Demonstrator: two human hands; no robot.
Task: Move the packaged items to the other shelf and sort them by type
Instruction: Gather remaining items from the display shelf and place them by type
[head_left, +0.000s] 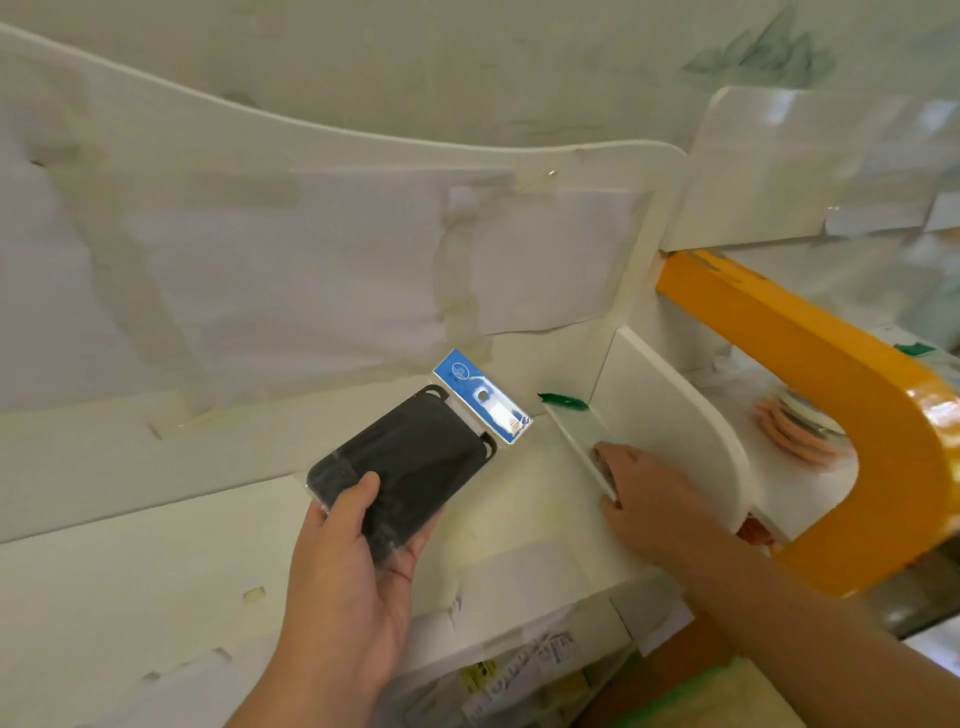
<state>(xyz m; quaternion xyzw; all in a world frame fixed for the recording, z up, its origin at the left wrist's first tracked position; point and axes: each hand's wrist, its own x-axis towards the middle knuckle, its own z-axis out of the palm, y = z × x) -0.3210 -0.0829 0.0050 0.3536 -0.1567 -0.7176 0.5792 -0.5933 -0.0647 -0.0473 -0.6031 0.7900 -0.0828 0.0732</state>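
Note:
My left hand grips a packaged black item, a flat dark case in clear plastic with a blue header card. It hovers tilted above the white shelf. My right hand rests at the shelf's right end, fingers on a thin clear divider strip next to the white end panel. A green tape scrap sticks at the back corner.
White back panel patched with paper and tape rises behind the shelf. An orange frame curves at right, with round pinkish items beyond it. Labelled packages lie on the level below.

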